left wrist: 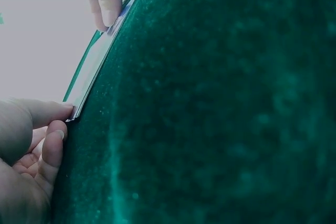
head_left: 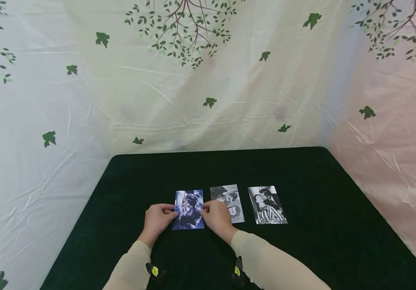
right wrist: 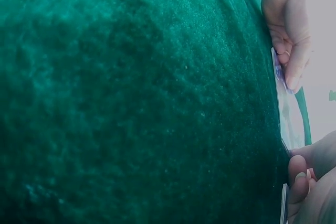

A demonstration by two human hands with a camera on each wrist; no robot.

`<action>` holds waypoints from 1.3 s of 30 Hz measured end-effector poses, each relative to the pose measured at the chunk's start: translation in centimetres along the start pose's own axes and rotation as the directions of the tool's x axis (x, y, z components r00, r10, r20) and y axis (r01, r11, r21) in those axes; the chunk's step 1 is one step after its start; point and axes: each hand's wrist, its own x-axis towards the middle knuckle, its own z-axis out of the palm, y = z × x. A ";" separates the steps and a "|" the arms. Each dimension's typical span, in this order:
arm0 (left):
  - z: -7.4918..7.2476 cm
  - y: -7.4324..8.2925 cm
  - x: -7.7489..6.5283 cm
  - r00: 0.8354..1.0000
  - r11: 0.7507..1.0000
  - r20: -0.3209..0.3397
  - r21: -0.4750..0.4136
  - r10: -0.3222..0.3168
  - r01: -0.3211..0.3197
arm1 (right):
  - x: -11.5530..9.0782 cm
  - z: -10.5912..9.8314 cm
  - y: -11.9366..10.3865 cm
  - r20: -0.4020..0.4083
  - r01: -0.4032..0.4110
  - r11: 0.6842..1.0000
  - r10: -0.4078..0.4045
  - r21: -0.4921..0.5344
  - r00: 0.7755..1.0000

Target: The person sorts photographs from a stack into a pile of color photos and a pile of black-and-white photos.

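A blue-toned photo card (head_left: 188, 210) lies face up on the dark green table, left of two black-and-white photo cards. Its edge looks layered in the left wrist view, like a small stack (left wrist: 90, 72). My left hand (head_left: 156, 219) pinches its left edge with thumb and fingertips. At the opposite edge, my right hand (head_left: 218, 217) holds it between thumb and fingers. That hand partly covers the middle black-and-white card (head_left: 235, 197). Farther right lies the other black-and-white card (head_left: 267, 205), a couple with striped clothing, untouched.
The green cloth-covered table (head_left: 266, 169) has rounded far corners. Pale fabric (head_left: 179, 112) printed with leaves and branches hangs behind it and along both sides. Dark straps with yellow marks (head_left: 154, 270) sit at my wrists.
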 end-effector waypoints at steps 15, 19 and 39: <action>0.3 -0.3 -0.1 1.000 1.000 -0.022 0.000 -0.012 0.012 | -0.1 -0.1 -0.1 0.035 -0.010 1.000 0.011 -0.025 0.999; 0.4 -0.4 0.0 0.999 1.000 -0.036 0.018 0.003 -0.002 | -0.1 -0.3 -0.3 0.050 -0.018 1.000 0.019 -0.011 0.999; 0.6 -0.9 0.2 0.998 0.998 -0.049 -0.058 -0.025 0.022 | 0.7 -4.7 0.9 0.090 -0.033 0.999 0.030 0.042 0.995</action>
